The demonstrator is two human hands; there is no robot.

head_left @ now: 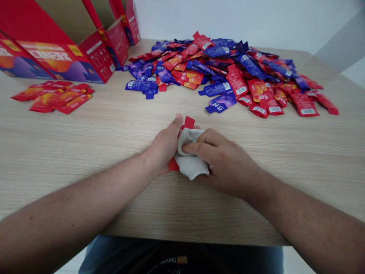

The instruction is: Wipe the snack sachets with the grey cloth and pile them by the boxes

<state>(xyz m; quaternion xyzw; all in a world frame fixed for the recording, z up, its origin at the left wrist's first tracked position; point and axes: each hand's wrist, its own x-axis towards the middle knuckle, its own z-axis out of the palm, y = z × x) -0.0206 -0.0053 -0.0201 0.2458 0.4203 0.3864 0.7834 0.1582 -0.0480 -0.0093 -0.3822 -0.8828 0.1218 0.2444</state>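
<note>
My left hand (166, 144) holds a red pouch (189, 122) above the near middle of the table. The pouch's narrow top tab and a lower corner show; the rest lies under a pale grey cloth (191, 166). Bunched in my right hand (225, 160), the cloth is pressed against the pouch, with the fingers closed on it. Beyond my hands is a large heap of red pouches (238, 80) and blue-purple pouches (221, 102). To the left lies a smaller group of red pouches (54, 96).
Red printed boxes (65, 61) with open tops stand at the back left. A white wall (285, 23) rises behind the light wood table (99, 140). The table's near edge is in front of my lap.
</note>
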